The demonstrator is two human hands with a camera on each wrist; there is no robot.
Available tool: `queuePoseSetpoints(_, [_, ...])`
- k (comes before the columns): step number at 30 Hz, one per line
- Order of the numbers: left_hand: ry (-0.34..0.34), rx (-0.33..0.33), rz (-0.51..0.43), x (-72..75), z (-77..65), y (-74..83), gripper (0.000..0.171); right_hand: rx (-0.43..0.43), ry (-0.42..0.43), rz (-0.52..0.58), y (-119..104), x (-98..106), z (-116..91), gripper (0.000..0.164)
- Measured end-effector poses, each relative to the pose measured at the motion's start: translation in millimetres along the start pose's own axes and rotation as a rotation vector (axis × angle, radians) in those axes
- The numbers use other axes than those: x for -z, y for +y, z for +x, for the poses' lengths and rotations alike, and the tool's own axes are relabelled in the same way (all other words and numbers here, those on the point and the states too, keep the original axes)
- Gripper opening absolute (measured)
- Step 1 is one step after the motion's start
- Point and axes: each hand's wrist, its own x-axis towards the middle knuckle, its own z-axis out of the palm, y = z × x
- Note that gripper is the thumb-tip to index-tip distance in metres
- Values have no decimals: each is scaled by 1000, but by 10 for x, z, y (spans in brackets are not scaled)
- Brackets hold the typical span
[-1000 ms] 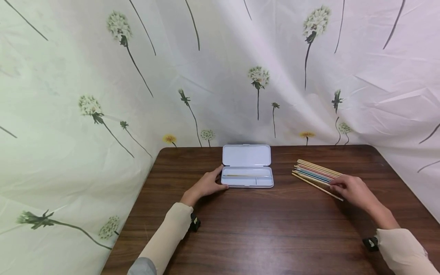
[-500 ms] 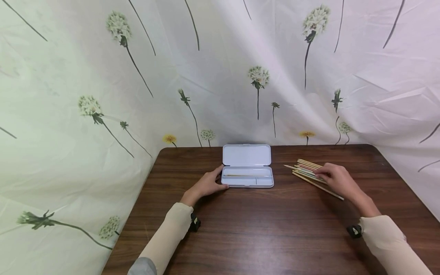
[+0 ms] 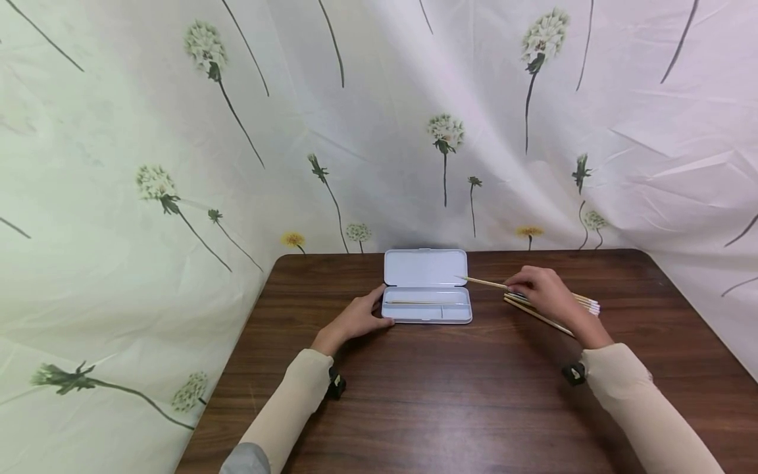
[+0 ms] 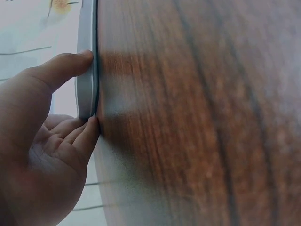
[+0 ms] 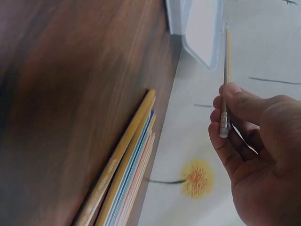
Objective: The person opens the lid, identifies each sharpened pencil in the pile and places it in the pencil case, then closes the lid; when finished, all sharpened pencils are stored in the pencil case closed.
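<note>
A white pencil case (image 3: 425,267) lies on the table with its lid tipped back. One pencil (image 3: 414,303) rests in its long rear compartment. My left hand (image 3: 354,317) holds the case's left end, thumb at the front side and fingers around the end. My right hand (image 3: 545,293) pinches a yellowish pencil (image 3: 484,283) between thumb and fingers, raised above the table. Its tip points left and overlaps the lid's right edge in the head view. In the right wrist view the eraser end (image 5: 224,132) sticks out below the thumb. Several pencils (image 5: 129,174) lie beneath that hand.
The dark wooden table (image 3: 438,401) reaches back to a white cloth (image 3: 379,131) printed with dandelions. One pencil (image 3: 541,316) lies slightly apart at the front of the pile. Smaller front compartments sit inside the case.
My right hand has drawn one pencil out of the pile, lifted it and carried it left toward the case. My left hand and the case have stayed put.
</note>
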Motion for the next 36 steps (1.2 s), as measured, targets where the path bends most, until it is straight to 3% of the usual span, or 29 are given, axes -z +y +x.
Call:
queuePoseSetpoints(12, [-6, 10, 10, 7, -2, -10, 95, 2, -65, 58, -189, -174, 361, 11])
queuePoseSetpoints(21, [-12, 14, 18, 13, 29, -22, 96, 100, -76, 27, -369, -322, 596, 10])
queuePoseSetpoints(36, [-11, 11, 20, 6, 33, -12, 95, 120, -216, 8, -591, -693, 845, 14])
